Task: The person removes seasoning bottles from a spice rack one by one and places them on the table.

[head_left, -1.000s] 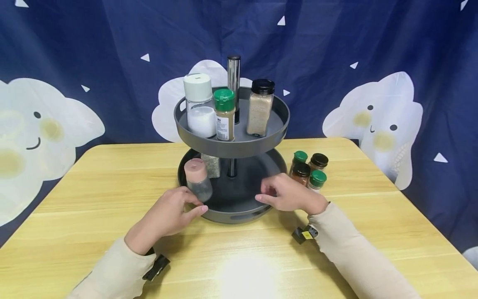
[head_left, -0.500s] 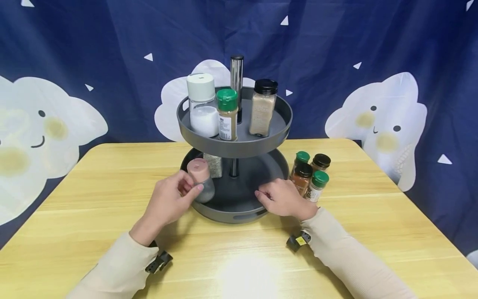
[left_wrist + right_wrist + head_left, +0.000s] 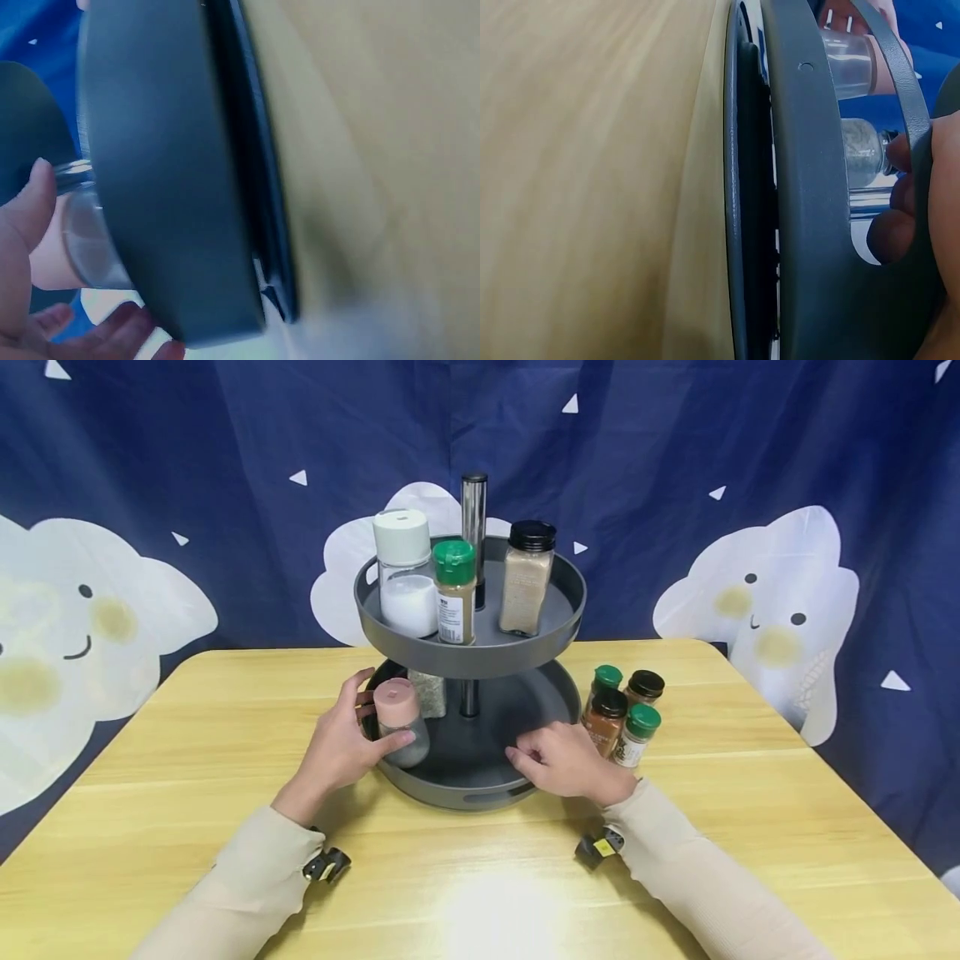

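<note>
A pink-capped shaker stands at the left of the lower tray of a dark grey two-tier turntable. My left hand is spread around the shaker, thumb in front and fingers beyond its left side. In the left wrist view, a gap shows between the fingers and the pink cap. My right hand holds the lower tray's rim at the right front. Through the rim's slot in the right wrist view, its curled fingers show inside the tray.
A jar of dried herbs stands behind the shaker. On the upper tray are a white-capped shaker, a green-capped bottle and a black-capped jar. Several spice jars stand on the table right of the turntable.
My left hand has moved from the front rim up and around the pink-capped shaker, its fingers spreading wider. My right hand has settled lower onto the tray's rim, fingers curling in.
</note>
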`<state>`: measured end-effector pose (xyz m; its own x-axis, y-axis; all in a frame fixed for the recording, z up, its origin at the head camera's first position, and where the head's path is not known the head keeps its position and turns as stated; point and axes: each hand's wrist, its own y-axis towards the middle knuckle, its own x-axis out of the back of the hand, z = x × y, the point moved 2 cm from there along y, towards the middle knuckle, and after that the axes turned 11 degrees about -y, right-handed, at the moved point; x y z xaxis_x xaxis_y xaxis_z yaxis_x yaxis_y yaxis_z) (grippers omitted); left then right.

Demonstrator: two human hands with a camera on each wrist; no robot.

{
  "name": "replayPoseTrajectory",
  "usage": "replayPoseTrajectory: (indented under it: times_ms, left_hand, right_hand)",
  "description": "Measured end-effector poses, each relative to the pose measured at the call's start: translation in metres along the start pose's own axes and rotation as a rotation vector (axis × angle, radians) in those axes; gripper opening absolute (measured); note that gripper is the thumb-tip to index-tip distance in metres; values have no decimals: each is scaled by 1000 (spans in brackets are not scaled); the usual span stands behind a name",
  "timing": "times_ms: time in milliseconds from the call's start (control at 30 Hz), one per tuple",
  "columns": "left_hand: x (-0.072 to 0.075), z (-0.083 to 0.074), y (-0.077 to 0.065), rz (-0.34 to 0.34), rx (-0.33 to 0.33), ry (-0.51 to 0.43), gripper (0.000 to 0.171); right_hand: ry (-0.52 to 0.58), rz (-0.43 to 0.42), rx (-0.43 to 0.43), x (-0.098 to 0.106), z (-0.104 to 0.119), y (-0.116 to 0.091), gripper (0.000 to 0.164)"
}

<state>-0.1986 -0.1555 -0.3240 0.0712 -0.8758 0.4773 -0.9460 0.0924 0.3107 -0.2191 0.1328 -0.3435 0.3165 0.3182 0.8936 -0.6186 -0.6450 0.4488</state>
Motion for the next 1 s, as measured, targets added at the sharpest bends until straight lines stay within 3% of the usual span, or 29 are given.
replayPoseTrajectory:
  times_ms: [233, 400, 533, 1000]
  left_hand:
    - [-10, 3, 6, -9, -70, 82, 96]
    - [-12, 2, 8, -26, -40, 146, 85]
    - [-10, 1, 10, -29, -36, 143, 81]
    - [-5, 0, 12, -21, -132, 124, 75]
  right_hand:
    - [-4, -9, 5, -2, -1, -2, 46]
    - [-2, -1, 9, -6, 0, -1, 46]
    - [1, -16, 5, -5, 0, 0, 46]
    - [16, -8, -32, 0, -4, 0, 46]
